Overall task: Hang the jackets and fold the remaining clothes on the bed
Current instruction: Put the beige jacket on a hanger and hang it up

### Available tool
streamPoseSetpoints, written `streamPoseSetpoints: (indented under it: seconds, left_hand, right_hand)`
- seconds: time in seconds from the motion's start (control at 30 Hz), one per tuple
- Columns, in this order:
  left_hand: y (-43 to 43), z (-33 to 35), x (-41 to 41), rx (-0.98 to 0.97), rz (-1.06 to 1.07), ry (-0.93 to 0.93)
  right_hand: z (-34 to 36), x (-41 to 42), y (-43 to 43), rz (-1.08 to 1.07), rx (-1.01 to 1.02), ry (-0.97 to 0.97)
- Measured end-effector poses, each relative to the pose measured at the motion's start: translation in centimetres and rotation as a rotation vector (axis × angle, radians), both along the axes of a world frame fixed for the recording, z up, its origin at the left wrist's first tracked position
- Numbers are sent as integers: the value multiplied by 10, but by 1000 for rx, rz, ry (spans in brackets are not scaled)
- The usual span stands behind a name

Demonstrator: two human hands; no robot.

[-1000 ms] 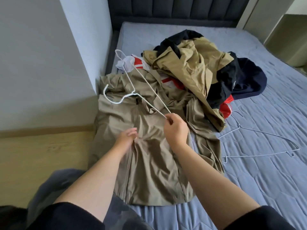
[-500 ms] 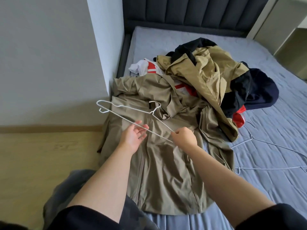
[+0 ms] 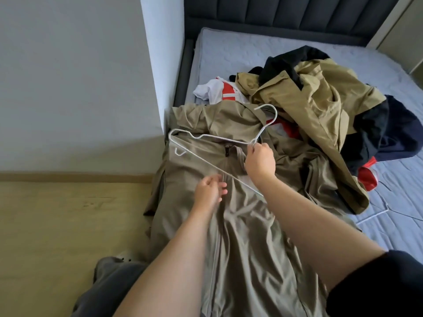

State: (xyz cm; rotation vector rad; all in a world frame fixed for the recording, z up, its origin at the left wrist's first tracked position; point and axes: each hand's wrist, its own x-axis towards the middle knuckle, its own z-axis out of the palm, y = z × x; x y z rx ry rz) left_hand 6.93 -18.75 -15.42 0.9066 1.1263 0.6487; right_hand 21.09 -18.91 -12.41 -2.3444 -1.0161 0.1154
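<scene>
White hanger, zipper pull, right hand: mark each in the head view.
white hanger [image 3: 196, 157], head view, on its long lower bar.
zipper pull [image 3: 227, 150], head view, on its dark tab.
right hand [image 3: 259, 161], head view, back of the hand gripping the hanger neck.

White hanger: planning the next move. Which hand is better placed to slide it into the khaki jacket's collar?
Right hand: grips the white hanger at its neck, by the collar of the khaki jacket; the left hand sits lower, at the zipper.
</scene>
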Motion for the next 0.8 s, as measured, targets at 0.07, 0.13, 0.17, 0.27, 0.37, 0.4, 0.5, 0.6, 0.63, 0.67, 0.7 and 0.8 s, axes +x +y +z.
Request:
streamPoseSetpoints:
  seconds: [0.07, 0.13, 0.17, 0.27, 0.37, 0.4, 0.5, 0.6, 0.63, 0.67, 0.7, 0.8]
  left_hand:
    - [10, -7, 5, 25, 10, 38]
    - [24, -13, 8, 56, 42, 74]
    - [33, -16, 9, 50, 80, 69]
    - [66, -23, 9, 62, 239, 65]
    - [102, -28, 13, 210, 306, 134]
    - [113, -29, 16, 230, 293, 138]
    - [143, -37, 28, 184, 189, 124]
    - [159, -42, 41, 31, 158, -69]
    - [164, -42, 45, -9, 161, -131]
    - [167, -42, 49, -35, 155, -185]
    - [171, -42, 53, -58, 150, -250]
    - [182, -44, 57, -157, 165, -431]
  right_hand:
    - [-12, 21, 13, -10, -80, -24]
    - [-31, 42, 15, -72, -146, -1]
    - [-43, 50, 13, -116, -158, 23]
    - [-80, 59, -1, -188, -165, 9]
    - [-106, 58, -5, -188, -185, -72]
    - [-111, 59, -4, -203, -188, -82]
    - [-120, 62, 1, -231, -195, -105]
    - [-126, 64, 3, -239, -180, -120]
    - [-127, 65, 3, -244, -178, -127]
    - [-128, 65, 3, -249, -179, -132]
    - [-128, 66, 4, -250, -182, -138]
    - [-131, 66, 5, -242, -189, -158]
